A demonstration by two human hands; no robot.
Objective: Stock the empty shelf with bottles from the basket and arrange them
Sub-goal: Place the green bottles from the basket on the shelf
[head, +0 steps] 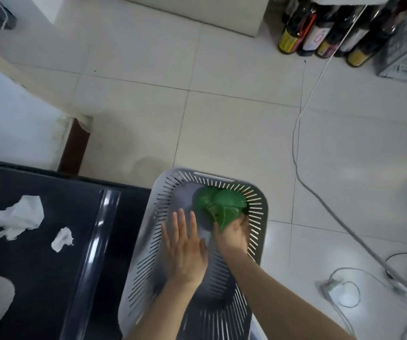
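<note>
Down in the grey basket (173,174), green bottles (222,204) are gripped by the right hand (231,238), its fingers (216,229) curled round them; the left hand (185,251) is held flat alongside, fingers straight and slightly spread.

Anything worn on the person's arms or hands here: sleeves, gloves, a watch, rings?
Nothing shows. The left hand and right hand are ungloved, and both forearms are bare down to the frame's edge, no sleeve in view. No watch, bracelet or ring visible, though the picture is blurred.
</note>
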